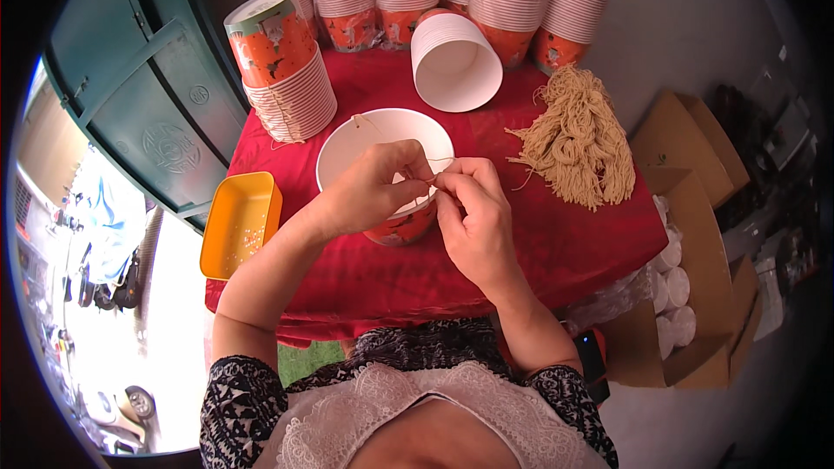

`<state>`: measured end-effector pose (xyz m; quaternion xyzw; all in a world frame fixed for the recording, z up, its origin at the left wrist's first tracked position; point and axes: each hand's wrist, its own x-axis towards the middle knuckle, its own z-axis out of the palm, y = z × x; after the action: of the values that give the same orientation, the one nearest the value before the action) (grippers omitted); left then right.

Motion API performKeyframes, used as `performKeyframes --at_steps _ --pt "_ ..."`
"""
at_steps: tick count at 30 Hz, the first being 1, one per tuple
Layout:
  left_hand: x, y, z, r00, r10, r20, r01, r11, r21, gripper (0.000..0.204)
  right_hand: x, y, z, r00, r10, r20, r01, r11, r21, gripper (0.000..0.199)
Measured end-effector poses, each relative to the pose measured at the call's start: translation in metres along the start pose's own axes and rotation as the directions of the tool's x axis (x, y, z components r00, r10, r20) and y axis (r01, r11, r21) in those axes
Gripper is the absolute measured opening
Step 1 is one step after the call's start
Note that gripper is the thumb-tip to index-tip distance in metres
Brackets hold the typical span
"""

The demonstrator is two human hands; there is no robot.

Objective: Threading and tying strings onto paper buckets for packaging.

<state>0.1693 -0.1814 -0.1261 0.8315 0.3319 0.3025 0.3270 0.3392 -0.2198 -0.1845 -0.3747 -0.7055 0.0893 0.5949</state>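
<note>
White lace collar (pixel 347 408) closest; beyond it, left hand (pixel 372 187) and right hand (pixel 473 219) pinch thin string (pixel 431 180) between fingertips, above the bucket's (pixel 340 146) near-right rim, its short span running left-right.

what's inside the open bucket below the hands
The bucket shows white inner wall, with string at the far rim; the left hand covers much of the rest, so its bottom is unclear.

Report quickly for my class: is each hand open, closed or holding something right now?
Left hand: closed, pinching tan string at the bucket's near rim.
Right hand: closed, pinching tan string too.
</note>
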Motion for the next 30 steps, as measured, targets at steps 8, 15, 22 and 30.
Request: performKeyframes --at_steps 8,15,22,30 --pt "-0.001 -0.013 0.003 0.999 -0.04 -0.004 0.039 0.99 -0.132 0.01 0.001 -0.001 0.005 0.999 -0.008 -0.039 0.009 1.0 0.013 0.013" --pt "-0.002 -0.01 0.001 0.995 -0.098 0.036 0.103 0.978 -0.184 0.011 0.001 0.004 0.007 0.998 -0.046 -0.043 0.045 0.999 -0.018 0.016" --pt "-0.001 -0.005 -0.004 0.964 -0.224 0.146 0.253 0.94 -0.23 0.01 0.0 0.003 0.006 0.999 0.019 -0.046 -0.016 0.998 0.062 0.018" --pt "0.005 -0.007 -0.004 0.938 -0.291 0.186 0.339 0.877 -0.339 0.008 -0.005 -0.009 0.004 0.999 0.022 -0.035 -0.018 0.994 0.111 0.017"
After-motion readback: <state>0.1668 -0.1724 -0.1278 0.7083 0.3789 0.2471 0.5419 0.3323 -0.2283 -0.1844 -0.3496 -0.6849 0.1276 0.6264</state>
